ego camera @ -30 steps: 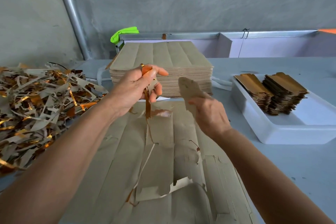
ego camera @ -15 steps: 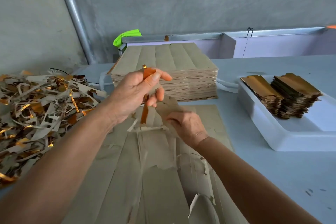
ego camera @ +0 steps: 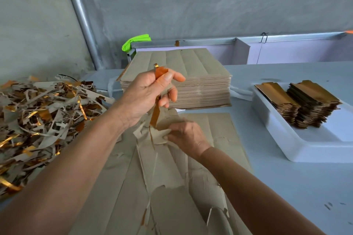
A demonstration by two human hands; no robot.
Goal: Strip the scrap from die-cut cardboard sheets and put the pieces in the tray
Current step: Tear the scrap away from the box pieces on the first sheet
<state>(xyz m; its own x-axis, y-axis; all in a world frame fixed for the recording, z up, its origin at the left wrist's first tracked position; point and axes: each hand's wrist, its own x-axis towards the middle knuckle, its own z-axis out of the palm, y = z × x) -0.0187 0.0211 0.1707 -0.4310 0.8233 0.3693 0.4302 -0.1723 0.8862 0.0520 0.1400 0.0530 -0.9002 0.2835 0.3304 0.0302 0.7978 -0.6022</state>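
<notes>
The flat brown die-cut cardboard sheet lies on the pale blue table right in front of you, torn open down its middle. Your right hand was up in the air a second ago, and now it has come down onto the sheet, with its fingers pinched on a loose brown cardboard flap. Your left hand stays up above the sheet, and its thumb and fingers are clamped on a thin shiny orange scrap strip that hangs down to the flap. This looks like you are pulling the next piece free. The messy heap of brown and gold scrap sits to your left. The white plastic tray is well to your right, with two stacks of gold-topped cut pieces in it. The tall stack of fresh brown sheets waits behind your hands.
</notes>
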